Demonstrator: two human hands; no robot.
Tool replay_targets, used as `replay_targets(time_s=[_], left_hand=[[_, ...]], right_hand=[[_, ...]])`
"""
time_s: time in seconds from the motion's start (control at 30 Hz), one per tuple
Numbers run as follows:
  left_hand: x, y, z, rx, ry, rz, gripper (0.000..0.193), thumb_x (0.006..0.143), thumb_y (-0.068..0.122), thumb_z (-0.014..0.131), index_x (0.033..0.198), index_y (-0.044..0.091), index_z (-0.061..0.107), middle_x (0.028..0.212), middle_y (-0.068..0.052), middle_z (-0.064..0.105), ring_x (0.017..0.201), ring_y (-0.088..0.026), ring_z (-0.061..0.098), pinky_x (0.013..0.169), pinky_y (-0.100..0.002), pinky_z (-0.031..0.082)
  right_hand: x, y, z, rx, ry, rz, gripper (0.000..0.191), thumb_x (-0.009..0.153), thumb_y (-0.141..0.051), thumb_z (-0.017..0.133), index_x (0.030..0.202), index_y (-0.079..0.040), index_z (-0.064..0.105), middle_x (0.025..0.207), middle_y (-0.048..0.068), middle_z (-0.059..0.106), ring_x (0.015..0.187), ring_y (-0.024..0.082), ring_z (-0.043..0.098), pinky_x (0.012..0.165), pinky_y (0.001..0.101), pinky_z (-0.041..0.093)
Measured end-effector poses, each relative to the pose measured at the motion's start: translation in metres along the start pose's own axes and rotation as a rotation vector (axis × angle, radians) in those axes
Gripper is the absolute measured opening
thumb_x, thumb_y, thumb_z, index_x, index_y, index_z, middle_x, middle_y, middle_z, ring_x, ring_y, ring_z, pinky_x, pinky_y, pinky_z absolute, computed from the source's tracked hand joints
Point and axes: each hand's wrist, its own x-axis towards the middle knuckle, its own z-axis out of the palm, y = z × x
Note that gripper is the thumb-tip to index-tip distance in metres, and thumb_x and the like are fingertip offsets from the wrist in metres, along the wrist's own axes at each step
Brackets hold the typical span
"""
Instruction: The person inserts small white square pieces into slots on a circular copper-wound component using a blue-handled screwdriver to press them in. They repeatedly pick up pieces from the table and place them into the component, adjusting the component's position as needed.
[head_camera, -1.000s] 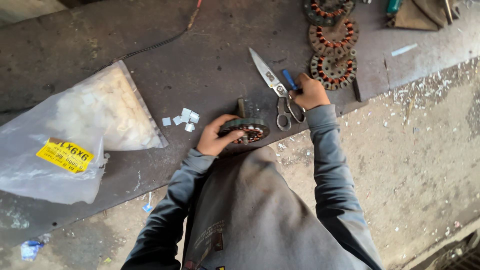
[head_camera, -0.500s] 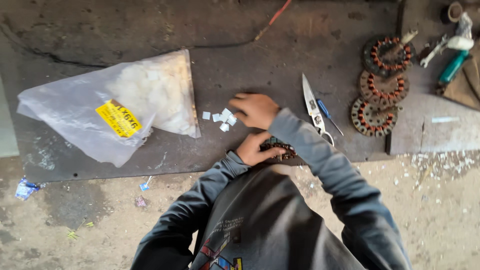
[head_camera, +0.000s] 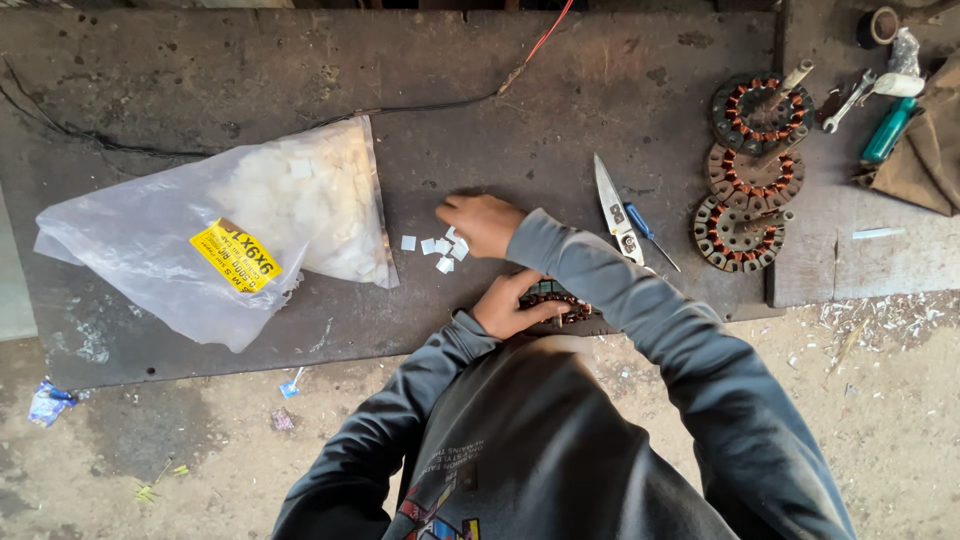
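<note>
Right hand (head_camera: 485, 222) now off scissors (head_camera: 617, 212), pinching paper squares (head_camera: 440, 246); left hand (head_camera: 508, 305) clamps stator (head_camera: 560, 305); take one only.

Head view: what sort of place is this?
Probably a small motor-winding repair workshop: three copper-wound stators lie on a worn dark bench, with scissors, a screwdriver and a bag of white paper slips.

Soft, even daylight, moderately bright; no hard shadows. Dark tabletop (head_camera: 560, 120) reads dull, slightly underexposed toward the far left corner. Plastic bag (head_camera: 200, 240) is the brightest thing, mild sheen, not blown out. Focus sharp across the middle; slight softness and wide-angle stretch at the edges. Hands show no motion blur.
</note>
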Motion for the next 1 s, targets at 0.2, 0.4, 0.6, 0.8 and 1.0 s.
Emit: replay_targets(time_s=[0.2, 0.4, 0.6, 0.8, 1.0], left_hand=[[0.0, 0.005, -0.001, -0.001, -0.003, -0.006, 0.043, 0.092, 0.023, 0.081, 0.123, 0.0, 0.063, 0.109, -0.015, 0.075, 0.102, -0.022, 0.075, 0.091, -0.033, 0.056], [-0.001, 0.008, -0.002, -0.029, -0.021, -0.08, 0.041, 0.091, 0.024, 0.081, 0.12, 0.002, 0.064, 0.106, -0.013, 0.076, 0.098, -0.016, 0.074, 0.088, -0.03, 0.057], [0.001, 0.008, -0.002, -0.057, -0.062, -0.137, 0.039, 0.091, 0.027, 0.081, 0.118, 0.002, 0.066, 0.104, -0.011, 0.077, 0.095, -0.014, 0.074, 0.086, -0.029, 0.058], [0.002, 0.009, -0.003, -0.034, -0.062, -0.108, 0.039, 0.091, 0.026, 0.081, 0.118, 0.002, 0.065, 0.105, -0.011, 0.076, 0.096, -0.015, 0.074, 0.087, -0.029, 0.058], [0.002, 0.01, -0.003, -0.055, -0.065, -0.089, 0.042, 0.092, 0.025, 0.08, 0.122, 0.001, 0.063, 0.108, -0.012, 0.076, 0.1, -0.015, 0.074, 0.089, -0.03, 0.057]], right_hand=[[-0.001, -0.008, -0.006, -0.002, 0.005, -0.003, 0.039, 0.074, -0.008, 0.08, 0.106, 0.0, 0.059, 0.109, 0.018, 0.058, 0.096, 0.04, 0.065, 0.077, 0.0476, 0.055], [-0.004, -0.008, -0.011, 0.26, 0.036, 0.038, 0.025, 0.078, -0.009, 0.081, 0.094, -0.003, 0.063, 0.089, 0.012, 0.067, 0.087, 0.033, 0.068, 0.073, 0.0462, 0.051], [-0.017, -0.003, -0.016, 0.403, 0.02, 0.093, 0.022, 0.084, -0.008, 0.073, 0.105, -0.006, 0.069, 0.084, 0.009, 0.075, 0.077, 0.026, 0.073, 0.07, 0.0402, 0.054], [-0.019, -0.001, -0.014, 0.383, 0.059, 0.078, 0.015, 0.087, -0.015, 0.076, 0.097, -0.005, 0.071, 0.084, 0.01, 0.074, 0.077, 0.026, 0.072, 0.068, 0.04, 0.054], [-0.018, -0.005, -0.015, 0.339, 0.011, 0.24, 0.028, 0.084, -0.028, 0.082, 0.092, -0.004, 0.07, 0.076, 0.013, 0.072, 0.07, 0.026, 0.071, 0.065, 0.041, 0.053]])
